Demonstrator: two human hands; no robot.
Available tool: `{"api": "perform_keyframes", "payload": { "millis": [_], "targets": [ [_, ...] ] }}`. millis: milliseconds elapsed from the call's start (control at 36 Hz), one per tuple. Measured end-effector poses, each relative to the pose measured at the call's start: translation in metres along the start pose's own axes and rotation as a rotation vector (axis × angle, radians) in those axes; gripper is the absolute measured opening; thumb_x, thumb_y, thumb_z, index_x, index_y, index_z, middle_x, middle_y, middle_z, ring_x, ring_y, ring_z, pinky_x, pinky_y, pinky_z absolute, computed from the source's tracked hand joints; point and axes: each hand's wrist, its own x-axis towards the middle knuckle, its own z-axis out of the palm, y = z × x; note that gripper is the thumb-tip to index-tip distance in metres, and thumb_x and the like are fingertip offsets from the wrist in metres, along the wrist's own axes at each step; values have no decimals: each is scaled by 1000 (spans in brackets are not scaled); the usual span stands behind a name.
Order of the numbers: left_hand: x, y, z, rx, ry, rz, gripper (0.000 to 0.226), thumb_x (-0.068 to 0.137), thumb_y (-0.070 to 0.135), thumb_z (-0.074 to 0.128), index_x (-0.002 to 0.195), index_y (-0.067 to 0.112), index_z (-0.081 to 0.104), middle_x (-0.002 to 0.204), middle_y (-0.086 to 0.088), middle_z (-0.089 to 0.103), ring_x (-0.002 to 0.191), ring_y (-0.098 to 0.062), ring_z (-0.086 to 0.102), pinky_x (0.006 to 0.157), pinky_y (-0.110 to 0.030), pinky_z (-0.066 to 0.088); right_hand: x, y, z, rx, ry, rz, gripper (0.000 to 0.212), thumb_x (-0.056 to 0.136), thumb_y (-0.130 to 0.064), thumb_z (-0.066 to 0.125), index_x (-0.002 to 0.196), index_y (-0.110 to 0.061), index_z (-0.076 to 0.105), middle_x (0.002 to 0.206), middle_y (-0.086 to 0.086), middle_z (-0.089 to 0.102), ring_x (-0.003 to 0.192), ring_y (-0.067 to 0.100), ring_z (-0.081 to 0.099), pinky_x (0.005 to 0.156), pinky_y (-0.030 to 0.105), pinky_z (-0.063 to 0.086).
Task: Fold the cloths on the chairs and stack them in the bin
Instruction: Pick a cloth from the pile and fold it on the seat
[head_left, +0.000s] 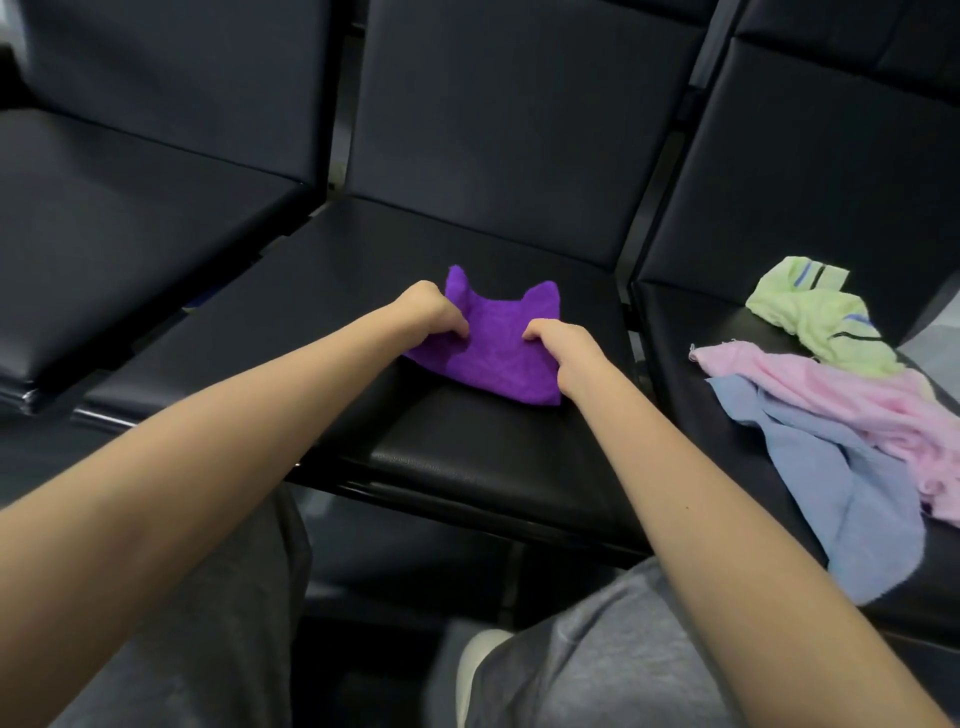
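Head view: the purple cloth (496, 348) lies on the middle chair (467, 457) seat, far corners raised. The left grip (435, 310) pinches its left edge, and the right grip (562, 347) pinches its right edge. Green cloth (810, 312), pink cloth (841, 395) and blue cloth (852, 483) lie heaped on the right chair (727, 441).

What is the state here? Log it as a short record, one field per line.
left hand: pinches the purple cloth
right hand: pinches the purple cloth
purple cloth: on the middle chair, two far corners sticking up
waiting cloths: green cloth, pink cloth, blue cloth, unfolded and overlapping on the right chair
bin: not in view
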Motion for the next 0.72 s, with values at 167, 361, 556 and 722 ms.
{"api": "perform_keyframes", "payload": {
  "millis": [167,361,556,722],
  "targets": [
    [-7,5,-6,-351,-163,-101,39,80,15,72,116,7,59,115,-7,61,106,-25,58,93,-34,48,-3,3,-11,6,54,-132,38,91,-3,44,129,-9,44,121,10,52,95,21,49,62,27,39],
    [-32,22,-5,-677,-441,-127,19,93,21,56,77,13,60,55,-1,67,46,-15,64,55,-23,51,-20,7,-41,99,90,-238,32,91,-9,50,123,-12,51,105,5,57,86,17,55,65,26,42],
    [-62,41,14,-856,-549,-106,22,94,30,53,79,15,59,58,-1,66,48,-16,64,49,-19,52,-38,14,-79,244,177,-227,16,95,-26,55,103,-13,59,99,7,66,81,18,60,73,29,50],
    [-95,83,44,-790,-622,-59,15,95,19,52,84,12,59,64,-5,68,56,-19,66,49,-22,54,-48,36,-135,111,356,-301,31,97,-25,49,120,-6,56,118,12,60,97,22,55,78,29,43]
  ]
}}
